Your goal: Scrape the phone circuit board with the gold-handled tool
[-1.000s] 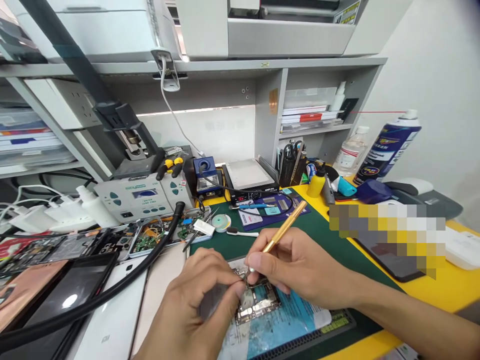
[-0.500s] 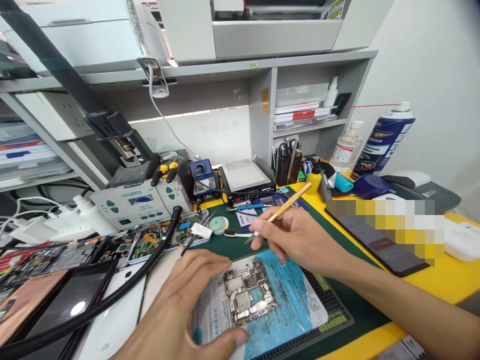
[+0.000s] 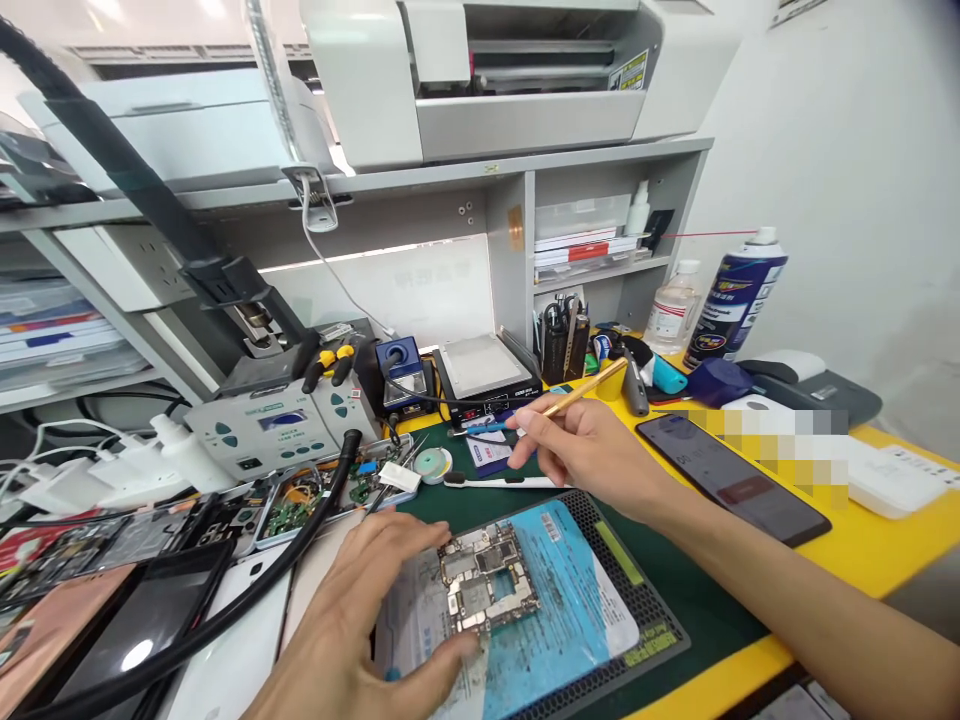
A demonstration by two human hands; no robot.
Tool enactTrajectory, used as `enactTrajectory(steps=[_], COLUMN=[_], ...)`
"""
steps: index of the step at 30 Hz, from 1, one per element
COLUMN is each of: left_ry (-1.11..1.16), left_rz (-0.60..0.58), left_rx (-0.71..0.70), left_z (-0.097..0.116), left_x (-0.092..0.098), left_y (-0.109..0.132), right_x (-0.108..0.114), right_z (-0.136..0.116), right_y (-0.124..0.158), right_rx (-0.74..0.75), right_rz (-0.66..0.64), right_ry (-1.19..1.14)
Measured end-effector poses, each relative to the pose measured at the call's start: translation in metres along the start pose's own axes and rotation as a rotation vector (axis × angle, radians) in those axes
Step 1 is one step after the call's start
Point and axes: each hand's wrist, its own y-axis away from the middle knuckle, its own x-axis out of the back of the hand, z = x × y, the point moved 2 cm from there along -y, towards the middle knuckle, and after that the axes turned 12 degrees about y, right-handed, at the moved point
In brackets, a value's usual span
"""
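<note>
A phone circuit board [image 3: 457,590] lies on a blue-and-white plastic packet [image 3: 581,590], which rests on a black perforated mat [image 3: 667,625]. My left hand [image 3: 360,600] reaches around the board's left side, fingertips at its far corner and thumb at its near edge, gripping it. Above and beyond the board, my right hand [image 3: 577,445] pinches a slim gold-handled knife [image 3: 589,387] like a pen. Its tip is hidden by the fingers. A white toothbrush [image 3: 510,482] and a blue-handled tool [image 3: 487,428] lie just behind that hand.
A black hose [image 3: 330,510] arcs over phones [image 3: 247,600] on the left. Near the back stand a hot-air station [image 3: 274,430] and a heating plate [image 3: 484,365]. At right are a dark phone [image 3: 735,480], a spray can [image 3: 735,300] and a clear bottle [image 3: 673,305].
The view has tilted up a little. My right hand has drawn slightly farther from the board, and the knife's blade no longer shows. My left hand stays at the board.
</note>
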Motion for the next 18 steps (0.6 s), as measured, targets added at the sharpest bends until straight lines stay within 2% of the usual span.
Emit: enactTrajectory(steps=[5,9,13,18], left_ry=[0.063,0.087,0.08,0.053], left_rz=[0.011,-0.002,-0.045,-0.106], left_rx=[0.059,0.104,0.14,0.132], left_z=[0.003,-0.005,-0.017,-0.027], left_x=[0.006,0.013,0.014,0.0], left_y=[-0.005,-0.02,-0.042,-0.066], right_x=[0.016,0.025,0.026,0.025], right_z=[0.005,0.009,0.012,0.013], right_y=[-0.01,-0.014,-0.015,-0.015], right_rx=[-0.022,-0.023,-0.017,0.028], right_rz=[0.135,0.192,0.171,0.053], right_ry=[-0.056,-0.062,-0.035,0.058])
